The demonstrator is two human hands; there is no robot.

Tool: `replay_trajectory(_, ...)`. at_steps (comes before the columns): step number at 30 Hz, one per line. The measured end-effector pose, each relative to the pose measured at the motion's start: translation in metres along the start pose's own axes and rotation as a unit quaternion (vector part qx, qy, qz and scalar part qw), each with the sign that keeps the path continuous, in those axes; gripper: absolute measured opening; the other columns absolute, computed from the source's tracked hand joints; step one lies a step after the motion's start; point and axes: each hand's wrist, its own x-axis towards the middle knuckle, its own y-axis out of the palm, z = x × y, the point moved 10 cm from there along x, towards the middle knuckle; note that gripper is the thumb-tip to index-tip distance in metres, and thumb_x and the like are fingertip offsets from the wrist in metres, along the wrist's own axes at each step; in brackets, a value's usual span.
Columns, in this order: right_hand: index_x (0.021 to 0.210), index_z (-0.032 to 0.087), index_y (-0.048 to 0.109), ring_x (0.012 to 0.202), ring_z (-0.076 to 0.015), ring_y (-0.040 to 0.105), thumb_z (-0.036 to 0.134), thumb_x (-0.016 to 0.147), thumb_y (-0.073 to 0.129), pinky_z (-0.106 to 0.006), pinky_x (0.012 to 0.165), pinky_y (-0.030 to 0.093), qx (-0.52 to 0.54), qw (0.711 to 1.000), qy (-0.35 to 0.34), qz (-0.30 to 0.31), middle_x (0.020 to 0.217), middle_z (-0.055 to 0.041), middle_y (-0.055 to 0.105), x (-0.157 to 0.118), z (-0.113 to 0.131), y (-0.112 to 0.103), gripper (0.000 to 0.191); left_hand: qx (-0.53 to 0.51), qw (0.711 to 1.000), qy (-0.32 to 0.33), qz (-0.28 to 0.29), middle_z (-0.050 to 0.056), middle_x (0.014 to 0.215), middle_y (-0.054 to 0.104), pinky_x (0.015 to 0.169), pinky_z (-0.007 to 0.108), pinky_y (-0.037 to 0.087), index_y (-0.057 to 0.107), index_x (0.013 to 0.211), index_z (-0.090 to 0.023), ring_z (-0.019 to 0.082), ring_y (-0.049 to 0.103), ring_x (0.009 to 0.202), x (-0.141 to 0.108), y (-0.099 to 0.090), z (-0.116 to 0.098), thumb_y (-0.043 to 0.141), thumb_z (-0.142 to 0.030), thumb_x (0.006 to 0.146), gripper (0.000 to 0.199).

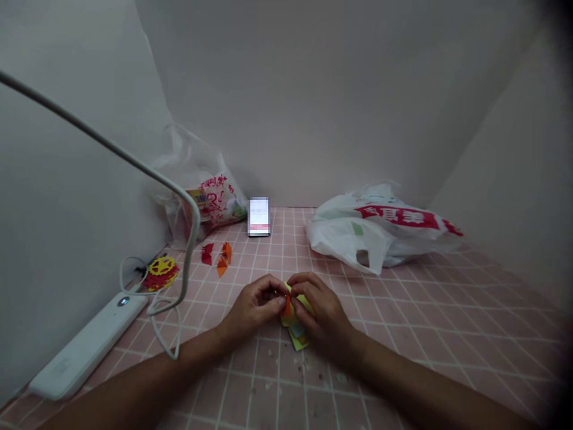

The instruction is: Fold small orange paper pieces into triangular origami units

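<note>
Between my fingertips is a small orange piece of folded paper (pixel 287 306). My left hand (pixel 262 301) pinches it from the left, and my right hand (pixel 319 304) closes on it from the right. Beneath the hands lie yellow paper sheets (pixel 299 341) in a small stack, partly covered by my right hand. Farther off to the left, folded orange paper pieces (pixel 222 266) and a folded red paper piece (pixel 207 254) rest on the pink tiled surface (pixel 277 382).
A white cable (pixel 190 239) loops above a long white device (pixel 85 346) at left. Beside it sit red and yellow cut-outs (pixel 162 273). At the back stand a filled plastic bag (pixel 215 200), an upright phone (pixel 258 216) and another white plastic bag (pixel 380 230). Walls enclose the surface.
</note>
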Motion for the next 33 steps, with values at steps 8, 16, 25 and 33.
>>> replay_trajectory(8,0.092,0.020,0.056,0.093,-0.0206,0.058,0.008,0.089,0.049,-0.036,0.081,0.049,0.016,1.000,0.005,0.015,0.100,-0.0085,0.060,-0.0018,-0.0025,0.0037,0.014,0.020,1.000,0.003,-0.013,0.000,0.079,0.056,0.065,0.025,0.042,0.060,0.087,-0.016,0.012,0.051,0.070,0.0005,-0.0019,-0.0011,0.063,-0.027,0.082,0.012)
replay_trajectory(16,0.094,0.019,0.056,0.093,-0.0203,0.058,0.008,0.089,0.049,-0.034,0.080,0.049,0.019,1.000,0.001,0.016,0.101,-0.0086,0.059,-0.0028,-0.0043,0.0050,0.013,0.018,1.000,0.000,0.000,0.002,0.083,0.057,0.067,0.026,0.042,0.059,0.091,-0.016,0.014,0.053,0.073,0.0011,-0.0002,0.0007,0.063,-0.028,0.082,0.016)
replay_trajectory(25,0.093,0.019,0.055,0.092,-0.0206,0.058,0.010,0.090,0.049,-0.034,0.080,0.048,0.020,1.000,0.003,0.019,0.099,-0.0085,0.059,-0.0027,-0.0035,0.0064,0.012,0.027,1.000,0.010,0.001,0.001,0.080,0.056,0.066,0.026,0.042,0.058,0.088,-0.016,0.013,0.052,0.072,0.0008,0.0004,-0.0017,0.062,-0.025,0.080,0.013)
replay_trajectory(33,0.092,0.019,0.054,0.091,-0.0200,0.057,0.007,0.088,0.049,-0.034,0.080,0.047,0.025,1.000,0.004,0.017,0.099,-0.0083,0.058,-0.0010,-0.0049,0.0047,0.013,0.040,0.998,-0.002,-0.039,0.000,0.075,0.055,0.063,0.024,0.039,0.057,0.083,-0.015,0.011,0.049,0.067,0.0018,-0.0064,-0.0012,0.061,-0.025,0.080,0.011)
